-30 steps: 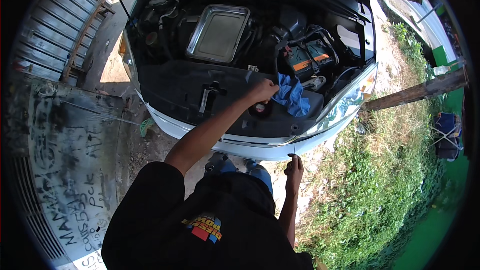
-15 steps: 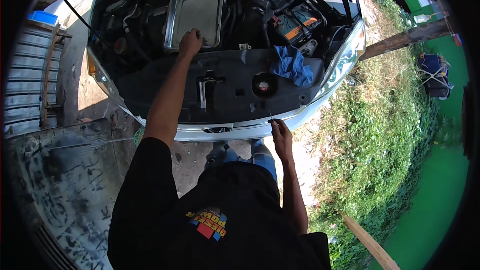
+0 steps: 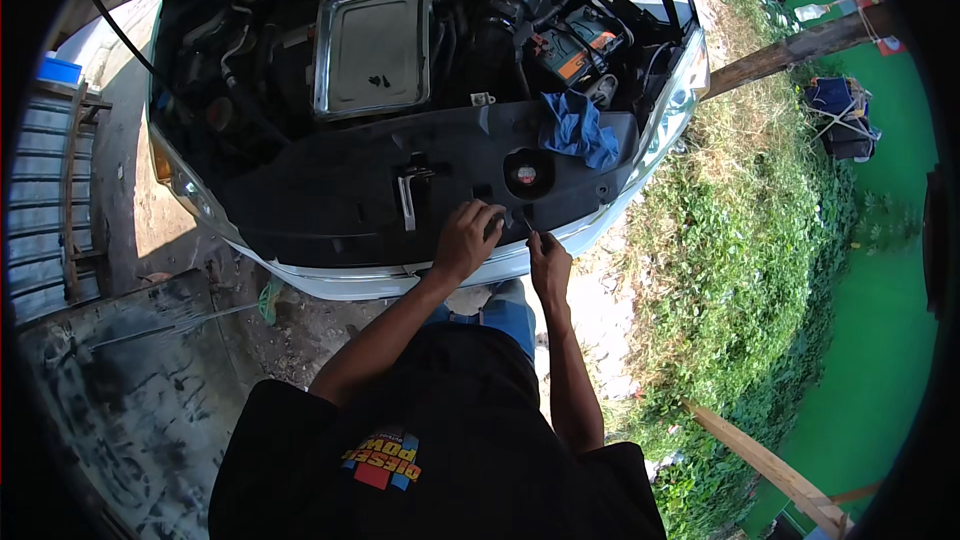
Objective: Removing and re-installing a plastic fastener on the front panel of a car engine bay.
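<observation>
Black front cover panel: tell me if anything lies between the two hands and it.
Nothing visible does. The left hand already rests on the front edge of the black cover panel, and the right hand is at the same edge, holding a small thin tool too small to identify. The blue rag lies farther back, off to the right.

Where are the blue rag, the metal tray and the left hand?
blue rag point(image 3: 580, 130), head view, middle of the cloth
metal tray point(image 3: 372, 45), head view, its flat bottom
left hand point(image 3: 466, 240), head view, back of the hand
</observation>
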The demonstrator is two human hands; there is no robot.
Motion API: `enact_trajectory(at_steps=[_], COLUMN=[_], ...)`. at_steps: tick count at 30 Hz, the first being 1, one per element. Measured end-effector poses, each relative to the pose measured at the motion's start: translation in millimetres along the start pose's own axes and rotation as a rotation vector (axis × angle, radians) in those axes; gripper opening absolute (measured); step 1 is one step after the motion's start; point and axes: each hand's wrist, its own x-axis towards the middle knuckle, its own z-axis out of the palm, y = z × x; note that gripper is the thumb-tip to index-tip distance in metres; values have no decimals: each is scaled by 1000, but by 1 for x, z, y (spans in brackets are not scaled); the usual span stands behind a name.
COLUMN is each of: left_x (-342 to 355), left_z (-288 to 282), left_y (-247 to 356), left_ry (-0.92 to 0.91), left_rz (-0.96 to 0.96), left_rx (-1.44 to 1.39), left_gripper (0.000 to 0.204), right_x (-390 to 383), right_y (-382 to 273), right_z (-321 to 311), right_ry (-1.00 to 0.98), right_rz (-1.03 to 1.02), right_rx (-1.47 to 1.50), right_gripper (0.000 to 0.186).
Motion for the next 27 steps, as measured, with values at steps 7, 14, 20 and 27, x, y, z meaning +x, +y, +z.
enact_trajectory(at_steps=[7, 14, 20, 27], left_x=[12, 34, 40, 54], left_z=[36, 50, 60, 64], left_y=[20, 10, 9, 7], left_ry=[52, 167, 226, 262], left_rz=[1, -21, -55, -28], left_rx=[302, 322, 342, 364], left_gripper=[28, 21, 19, 19], right_x=[41, 75, 81, 89], right_y=[1, 1, -9, -19], right_z=[-21, -35, -36, -31], right_ry=[-50, -189, -197, -72], right_rz=[-106, -215, -188, -312], right_rx=[-131, -73, -131, -123], right_gripper=[41, 38, 39, 41])
